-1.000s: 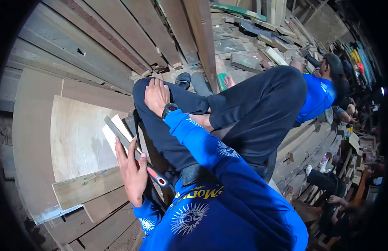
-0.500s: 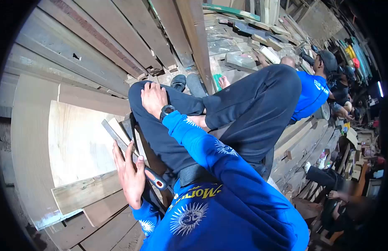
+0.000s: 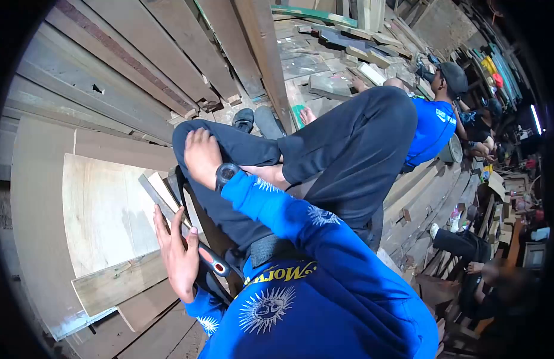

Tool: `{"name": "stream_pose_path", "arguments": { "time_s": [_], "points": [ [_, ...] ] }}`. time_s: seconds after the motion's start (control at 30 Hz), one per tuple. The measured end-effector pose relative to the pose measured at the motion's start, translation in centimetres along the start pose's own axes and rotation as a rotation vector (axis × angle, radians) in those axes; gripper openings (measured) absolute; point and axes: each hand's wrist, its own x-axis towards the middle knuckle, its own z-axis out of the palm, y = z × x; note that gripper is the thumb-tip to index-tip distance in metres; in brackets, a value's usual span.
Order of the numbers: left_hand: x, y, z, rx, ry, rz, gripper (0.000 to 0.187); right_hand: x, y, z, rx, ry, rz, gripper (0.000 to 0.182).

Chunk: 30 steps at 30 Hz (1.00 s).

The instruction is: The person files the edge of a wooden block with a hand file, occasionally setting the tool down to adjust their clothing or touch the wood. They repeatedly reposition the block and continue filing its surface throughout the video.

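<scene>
My left hand (image 3: 180, 257) is open, its fingers extended beside a narrow strip (image 3: 157, 194) and an orange-and-black tool handle (image 3: 214, 261). The thumb is close to the handle but not wrapped round it. Across my body reaches my right arm, with a black watch (image 3: 226, 176) on the wrist. My right hand (image 3: 203, 157) lies on the dark trousers (image 3: 247, 143) at the bent knee, fingers loosely bent over the cloth, holding nothing. A pale wooden panel (image 3: 103, 209) stands left of my left hand, with a shorter board (image 3: 118, 282) at its lower edge.
Long planks (image 3: 163, 48) fill the upper left, beside an upright post (image 3: 268, 66). Wood offcuts (image 3: 330, 87) lie beyond my knees. A person in a blue shirt (image 3: 431, 128) sits at the right; another in dark clothes (image 3: 462, 246) is lower right.
The view has shifted slightly, moving most of the scene left. My right hand stays on the knee, its fingers now more bent. My left hand keeps about the same pose by the handle.
</scene>
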Motion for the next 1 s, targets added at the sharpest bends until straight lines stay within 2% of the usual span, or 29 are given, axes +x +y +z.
{"name": "stream_pose_path", "arguments": {
  "time_s": [0.07, 0.13, 0.2, 0.23, 0.3, 0.33, 0.4, 0.43, 0.47, 0.5, 0.57, 0.6, 0.63, 0.67, 0.73, 0.77, 0.8, 0.87, 0.93, 1.0],
  "points": [
    [-0.1, -0.3, 0.0, -0.021, 0.007, 0.008, 0.051, -1.2, -1.0, -5.4, 0.097, -0.180, -0.254, 0.050],
    [-0.3, -0.8, 0.0, -0.014, -0.019, 0.002, 0.054, -1.9, -3.1, -8.4, 0.079, -0.034, -0.364, 0.053],
    [-0.2, -1.9, 0.7, -0.048, 0.001, -0.012, 0.058, -3.4, -2.7, -15.6, 0.133, 0.129, -0.486, 0.055],
    [-0.2, -1.9, 0.8, -0.083, -0.008, -0.049, 0.060, -4.5, 0.2, -16.5, 0.122, 0.124, -0.491, 0.055],
    [0.0, -1.0, 0.5, -0.040, 0.023, 0.014, 0.054, -8.1, 8.5, -19.4, 0.395, 0.235, -0.560, 0.069],
    [-0.1, -0.1, 0.0, -0.031, 0.011, -0.008, 0.052, -9.0, 17.4, -14.3, 0.375, -0.045, -0.380, 0.075],
    [-0.2, 0.3, -0.2, -0.049, 0.017, -0.027, 0.049, -12.7, 24.9, -18.6, -0.830, -0.288, -0.198, 0.078],
    [-0.1, 0.5, -0.2, -0.087, 0.049, -0.036, 0.049, -11.9, 25.1, -18.8, -0.753, -0.345, -0.184, 0.077],
    [-0.1, 0.5, -0.3, 0.014, 0.018, -0.005, 0.049, -11.6, 24.9, -18.7, -0.672, -0.412, -0.157, 0.077],
    [-0.2, -0.3, 0.3, 0.009, 0.052, 0.024, 0.049, -11.7, 23.6, -18.3, -0.595, -0.328, -0.189, 0.076],
    [0.1, 0.1, 0.3, -0.034, 0.064, -0.002, 0.049, -13.2, 20.7, -18.6, -0.257, -0.290, -0.386, 0.074],
    [-0.2, 0.0, 0.3, -0.007, 0.062, -0.003, 0.049, -14.3, 18.8, -19.1, -0.193, -0.414, -0.379, 0.075],
    [-0.3, 0.0, 0.1, -0.005, 0.053, -0.006, 0.049, -15.9, 17.4, -18.8, -0.106, -0.453, -0.390, 0.077],
    [-0.1, 0.1, 0.1, -0.002, 0.054, -0.010, 0.049, -17.9, 17.3, -17.7, 0.006, -0.415, -0.446, 0.070],
    [-0.1, 0.0, 0.2, 0.008, 0.059, -0.007, 0.048, -19.7, 16.8, -16.8, -0.086, -0.448, -0.507, 0.065],
    [-0.1, -0.2, 0.2, 0.008, 0.064, -0.001, 0.047, -19.8, 16.8, -17.0, -0.033, -0.476, -0.473, 0.056],
    [-0.1, -0.4, 0.3, 0.006, 0.065, 0.005, 0.047, -19.9, 17.0, -17.4, -0.028, -0.484, -0.478, 0.056],
    [-0.1, -0.5, 0.3, 0.005, 0.061, 0.013, 0.047, -19.7, 17.3, -18.6, 0.123, -0.555, -0.320, 0.054],
    [0.0, -0.3, 0.2, 0.000, 0.068, 0.019, 0.047, -20.0, 18.3, -18.7, 0.165, -0.552, -0.306, 0.049],
    [0.0, -0.2, 0.1, -0.007, 0.062, 0.014, 0.047, -20.2, 19.4, -18.4, 0.717, -0.607, -0.107, 0.044]
  ]
}}
